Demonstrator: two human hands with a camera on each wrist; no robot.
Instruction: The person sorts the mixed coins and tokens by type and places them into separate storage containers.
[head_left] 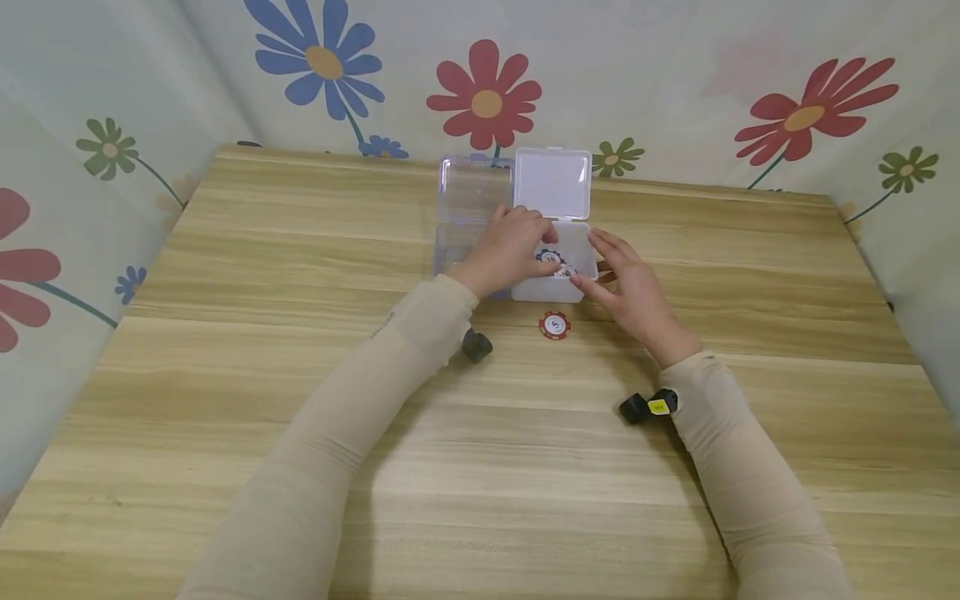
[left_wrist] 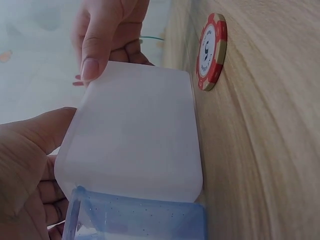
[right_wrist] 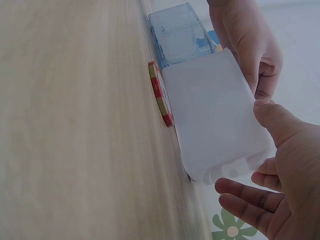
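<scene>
A translucent white plastic box (head_left: 547,290) stands with its lid (head_left: 553,183) raised at the back. Inside lies a dark-edged poker chip (head_left: 550,257) marked 10, with part of a pale chip beside it. My left hand (head_left: 506,250) reaches over the box, thumb and fingertips curled around the chips; whether it pinches one is hidden by the box wall in both wrist views. At the right front corner, my right hand (head_left: 633,292) holds the box, thumb (right_wrist: 270,112) on the rim and other fingers along the side, some apart from it. A red poker chip (head_left: 555,325) lies in front.
A clear bluish box (head_left: 450,250), its lid (head_left: 476,187) also raised, adjoins the white box on the left, partly behind my left hand. All stand towards the back of the wooden table (head_left: 480,467). Behind the table hangs a flowered cloth (head_left: 660,75).
</scene>
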